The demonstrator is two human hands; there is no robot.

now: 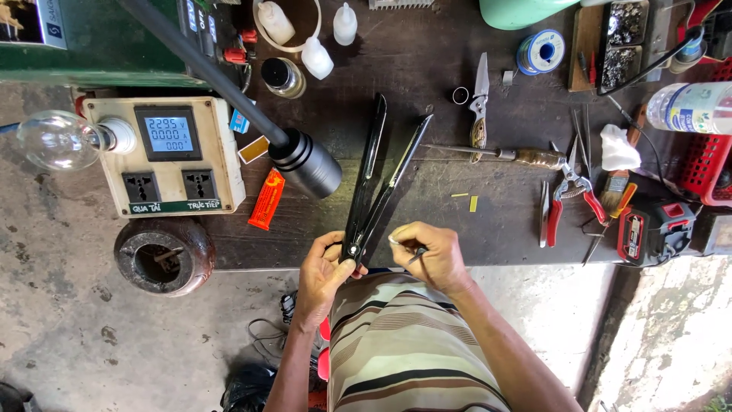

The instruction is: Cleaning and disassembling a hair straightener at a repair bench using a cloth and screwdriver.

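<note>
- Left hand point(324, 276) closed around the hinge end of a black two-armed hair straightener point(374, 187), at the near edge of the dark wooden surface point(427, 69).
- Straightener arms spread in a narrow V, tips pointing to the far side, lying along the surface.
- Right hand point(428, 255) curled shut, pinching a thin metal tool point(415, 257), just right of the hinge, tool tip aimed toward it.
- Black cylindrical lamp head on a dark arm point(305, 162) just left of the straightener, hanging above the surface.
- Orange flat packet point(267, 200) lying left of the lamp head, near the surface edge.
- Cream socket box with a digital meter point(164, 152) at far left, clear glass bulb point(57, 140) sticking out from its left side.
- Round brown pot point(164, 255) standing on the floor below the socket box.
- Folding knife with an open blade point(479, 103) to the far right of the straightener; small metal ring point(460, 95) just beside it.
- Red-handled pliers point(570, 194) well right, next to a wooden-handled brush point(618, 187) and a white crumpled cloth point(618, 149).
- Long screwdriver with a brown handle point(503, 154) lying crosswise between knife and pliers.
- Blue spool of wire point(541, 51) at the far side; white squeeze bottles point(316, 57) at far centre-left.
- Clear plastic water bottle point(694, 107) lying at the right edge.
</note>
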